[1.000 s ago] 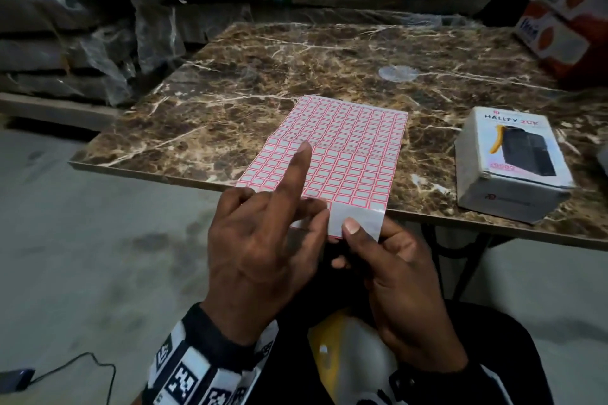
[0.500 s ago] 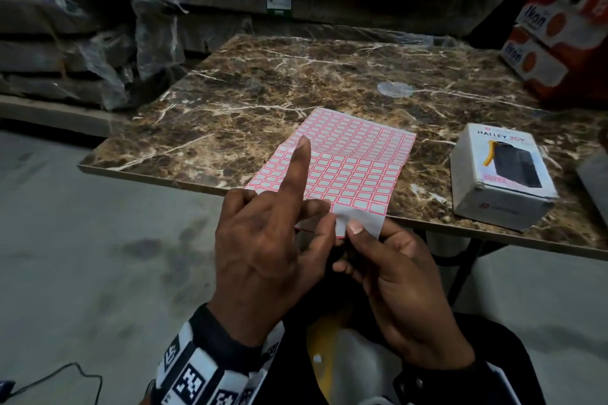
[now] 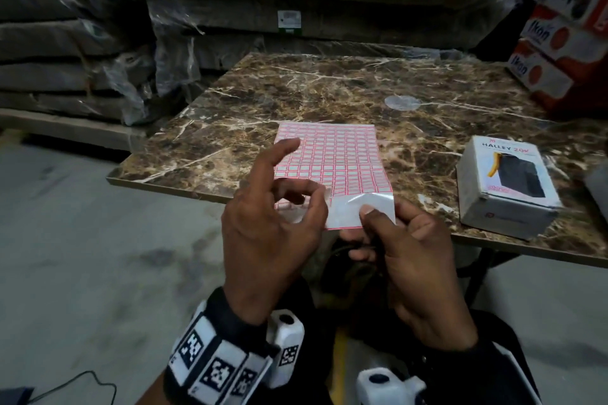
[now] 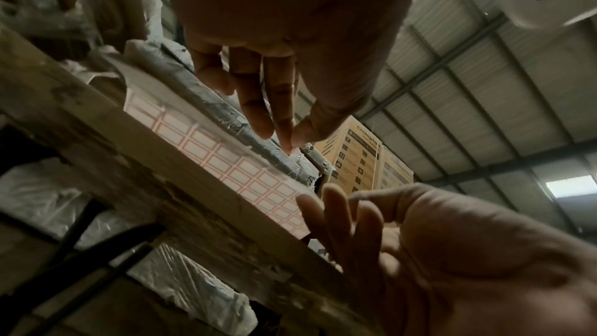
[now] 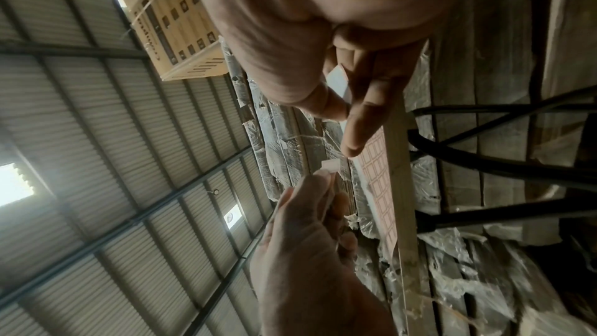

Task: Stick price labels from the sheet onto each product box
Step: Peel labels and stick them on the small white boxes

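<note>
Lifted off the sheet (image 3: 332, 158) at the desk's (image 3: 329, 92) near edge, the left hand (image 3: 273, 227) now pinches a peeled label (image 4: 294, 151) while the right hand (image 3: 411, 256) grips the sheet's corner, so sticking it calls for reaching the product box (image 3: 506, 187) by the right edge.

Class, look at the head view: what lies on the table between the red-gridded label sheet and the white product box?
Nothing: in the head view only bare brown marble tabletop separates the red-gridded label sheet from the white product box.
</note>
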The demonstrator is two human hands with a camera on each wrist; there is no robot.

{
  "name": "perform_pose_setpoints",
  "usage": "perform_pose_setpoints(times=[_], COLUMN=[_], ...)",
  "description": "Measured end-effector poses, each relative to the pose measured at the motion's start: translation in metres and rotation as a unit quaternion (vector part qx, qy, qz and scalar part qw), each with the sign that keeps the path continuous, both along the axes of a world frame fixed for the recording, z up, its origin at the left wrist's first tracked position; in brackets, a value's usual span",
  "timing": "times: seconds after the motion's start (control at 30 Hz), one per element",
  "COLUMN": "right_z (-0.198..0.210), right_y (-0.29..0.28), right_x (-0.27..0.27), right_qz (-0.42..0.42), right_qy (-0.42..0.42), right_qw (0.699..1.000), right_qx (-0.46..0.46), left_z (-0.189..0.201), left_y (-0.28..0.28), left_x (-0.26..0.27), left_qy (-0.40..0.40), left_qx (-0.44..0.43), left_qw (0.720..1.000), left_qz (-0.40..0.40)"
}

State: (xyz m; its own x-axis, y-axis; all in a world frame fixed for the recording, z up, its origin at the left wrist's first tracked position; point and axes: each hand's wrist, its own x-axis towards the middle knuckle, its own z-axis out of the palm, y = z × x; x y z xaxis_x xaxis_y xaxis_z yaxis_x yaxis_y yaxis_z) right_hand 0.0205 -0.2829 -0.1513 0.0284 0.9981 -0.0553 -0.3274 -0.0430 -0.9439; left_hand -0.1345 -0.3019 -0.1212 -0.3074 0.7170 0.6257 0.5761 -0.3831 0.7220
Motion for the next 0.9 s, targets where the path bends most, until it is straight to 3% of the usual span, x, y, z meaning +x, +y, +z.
perform_pose_setpoints(times=[0.13, 0.3, 0.37, 0.43, 0.5, 0.53, 0.67, 0.77, 0.9], right_z=[0.015, 0.029, 0.029, 0.026, 0.026, 0.025, 0.029, 0.033, 0.034], right_y=[0.005, 0.011, 0.013, 0.017, 0.018, 0.018, 0.010, 0.001, -0.014], right_x=[0.009, 0.024, 0.028, 0.032, 0.031, 0.029, 0.019, 0.025, 0.048], right_qz=[-0.023, -0.042, -0.076, -0.124, -0.148, -0.143, -0.079, -0.077, -0.122], right_qy=[-0.039, -0.167, -0.261, -0.365, -0.401, -0.390, -0.249, -0.182, -0.126], right_qw=[0.999, 0.985, 0.961, 0.918, 0.891, 0.895, 0.953, 0.967, 0.970], right_qx=[-0.007, 0.008, 0.043, 0.095, 0.151, 0.167, 0.156, 0.163, 0.168], left_z=[0.012, 0.020, 0.021, 0.020, 0.018, 0.017, 0.018, 0.017, 0.018], left_y=[0.011, 0.026, 0.032, 0.037, 0.040, 0.040, 0.033, 0.026, 0.018], left_x=[0.001, -0.004, -0.007, -0.007, -0.006, -0.003, 0.017, 0.039, 0.069], left_qy=[-0.162, -0.196, -0.225, -0.246, -0.270, -0.288, -0.371, -0.405, -0.381], left_qx=[-0.063, -0.084, -0.090, -0.100, -0.108, -0.110, -0.123, -0.125, -0.127], left_qw=[0.983, 0.970, 0.960, 0.952, 0.942, 0.935, 0.895, 0.876, 0.879], left_qz=[-0.059, -0.118, -0.138, -0.155, -0.169, -0.178, -0.214, -0.231, -0.258])
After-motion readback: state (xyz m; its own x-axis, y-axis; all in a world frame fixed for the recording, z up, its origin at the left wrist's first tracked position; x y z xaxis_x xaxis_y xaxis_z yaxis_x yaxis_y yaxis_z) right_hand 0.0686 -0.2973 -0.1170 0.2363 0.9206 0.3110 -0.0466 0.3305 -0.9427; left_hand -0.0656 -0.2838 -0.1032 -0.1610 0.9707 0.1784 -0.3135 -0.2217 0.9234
